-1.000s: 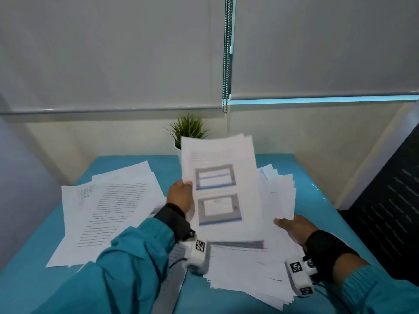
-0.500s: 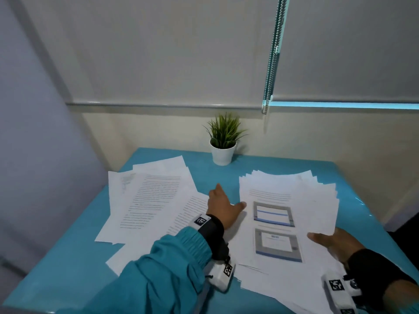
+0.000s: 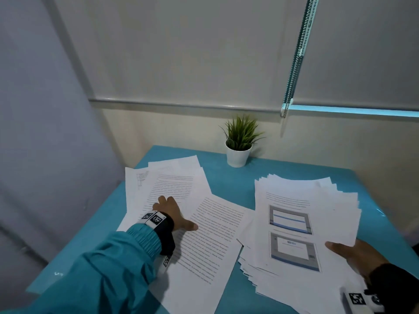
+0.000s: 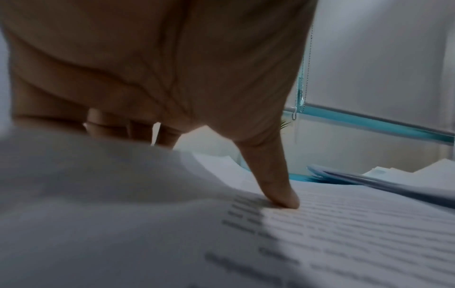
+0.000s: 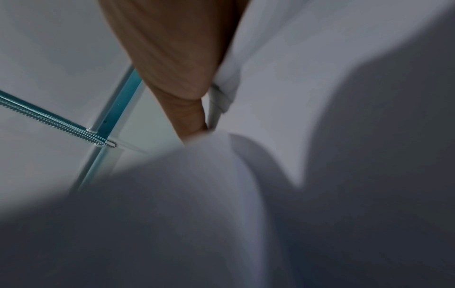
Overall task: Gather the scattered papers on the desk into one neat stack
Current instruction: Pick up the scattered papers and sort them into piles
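Note:
White printed papers lie on a teal desk (image 3: 229,184). A loose fan of text sheets (image 3: 174,184) covers the left side, and one text sheet (image 3: 213,243) lies nearer me. My left hand (image 3: 169,208) rests flat on these sheets, fingers spread; its thumb (image 4: 283,196) presses on the printed lines. On the right lies an uneven stack (image 3: 292,223) with two screenshot prints on top. My right hand (image 3: 356,252) grips the stack's right edge, thumb on top and fingers underneath. In the right wrist view only the thumb (image 5: 187,78) and paper edges show.
A small green plant in a white pot (image 3: 238,152) stands at the back of the desk against the wall. A roller blind with a bead chain (image 3: 294,64) hangs behind. A grey wall closes the left side. The desk's left edge runs beside the text sheets.
The stack, held upright a second ago, now lies on the desk's right side. My left hand has let go of it and moved left onto the loose text sheets. The right hand kept its grip.

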Demonstrator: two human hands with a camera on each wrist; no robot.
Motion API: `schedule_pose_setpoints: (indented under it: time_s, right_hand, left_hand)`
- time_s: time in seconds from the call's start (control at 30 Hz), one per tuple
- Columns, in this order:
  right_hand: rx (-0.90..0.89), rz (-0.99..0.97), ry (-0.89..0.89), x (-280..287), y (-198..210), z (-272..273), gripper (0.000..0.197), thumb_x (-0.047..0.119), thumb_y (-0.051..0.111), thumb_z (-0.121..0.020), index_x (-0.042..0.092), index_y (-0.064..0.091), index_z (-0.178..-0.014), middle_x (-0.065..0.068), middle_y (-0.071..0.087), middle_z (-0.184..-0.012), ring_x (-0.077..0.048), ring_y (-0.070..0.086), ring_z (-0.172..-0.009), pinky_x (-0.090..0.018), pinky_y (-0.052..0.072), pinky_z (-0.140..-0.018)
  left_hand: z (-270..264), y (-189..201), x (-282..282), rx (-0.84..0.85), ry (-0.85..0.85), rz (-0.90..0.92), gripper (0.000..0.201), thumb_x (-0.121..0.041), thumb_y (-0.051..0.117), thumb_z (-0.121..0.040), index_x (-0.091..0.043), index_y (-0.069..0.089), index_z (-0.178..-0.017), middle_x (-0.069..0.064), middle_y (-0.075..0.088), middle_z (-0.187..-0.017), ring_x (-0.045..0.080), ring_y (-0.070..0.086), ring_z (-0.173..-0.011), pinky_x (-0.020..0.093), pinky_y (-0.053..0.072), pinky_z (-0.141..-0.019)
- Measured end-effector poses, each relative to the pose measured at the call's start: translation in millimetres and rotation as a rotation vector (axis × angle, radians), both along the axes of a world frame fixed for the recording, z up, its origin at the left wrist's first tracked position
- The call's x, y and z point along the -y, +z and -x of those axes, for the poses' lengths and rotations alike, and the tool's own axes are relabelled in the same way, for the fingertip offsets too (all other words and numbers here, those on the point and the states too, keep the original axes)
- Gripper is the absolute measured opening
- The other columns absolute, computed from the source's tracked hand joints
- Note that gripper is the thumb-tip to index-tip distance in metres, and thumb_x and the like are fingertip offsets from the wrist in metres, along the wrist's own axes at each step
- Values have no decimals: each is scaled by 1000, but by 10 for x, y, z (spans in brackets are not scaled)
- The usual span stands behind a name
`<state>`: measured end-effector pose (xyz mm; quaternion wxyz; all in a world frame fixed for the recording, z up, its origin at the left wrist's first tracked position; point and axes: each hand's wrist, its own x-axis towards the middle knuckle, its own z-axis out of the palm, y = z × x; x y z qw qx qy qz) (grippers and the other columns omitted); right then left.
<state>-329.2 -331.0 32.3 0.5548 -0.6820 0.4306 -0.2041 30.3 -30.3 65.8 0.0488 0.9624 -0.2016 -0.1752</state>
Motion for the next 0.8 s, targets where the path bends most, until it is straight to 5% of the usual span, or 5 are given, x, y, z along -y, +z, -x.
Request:
schedule_pose_setpoints:
  time_s: [0.1, 0.33, 0.53, 0.67, 0.8]
  right_hand:
    - [19, 38, -3, 36, -29, 12, 91, 75, 79, -20, 21, 66, -93, 22, 71, -83, -9, 63, -86, -34, 45, -85]
    - [-52, 62, -21, -3, 62, 0, 38, 3, 71, -81, -4, 60, -118, -10, 63, -104, -26, 55, -96, -32, 34, -90]
    - [-63, 26, -34, -60, 100, -36, 48, 9, 76, -78, -4, 59, -120, -17, 64, -114, -27, 54, -97, -32, 33, -91]
    - [-55, 53, -64, -31, 18, -33, 115, 71, 80, -14, 13, 60, -112, -4, 66, -100, -27, 57, -96, -36, 38, -94]
    - [-67, 48, -50, -157, 154, -63, 70, 35, 84, -65, 3, 59, -121, -15, 65, -117, -26, 54, -98, -34, 35, -93]
  left_hand:
    - [-16, -9, -33, -95, -41, 136, 105, -61, 84, -55, -12, 38, -135, 6, 52, -132, 25, 52, -117, 37, 46, -94]
    - [-100, 208, -66, -141, -88, 429, 33, -34, 81, -75, -20, 53, -66, -5, 57, -74, 19, 55, -77, 28, 37, -64]
    - [-468, 244, -234, 32, 92, 387, 34, -37, 61, -92, -7, 66, -107, 12, 67, -110, 28, 59, -92, 32, 47, -81]
    - [-597, 102, -369, 109, 165, 115, 43, -46, 54, -91, -15, 60, -119, 11, 59, -123, 33, 54, -115, 39, 41, -102]
    - [-693, -26, -439, 90, 188, 27, 40, -44, 54, -85, -17, 59, -113, 6, 59, -116, 30, 55, -111, 42, 40, -100]
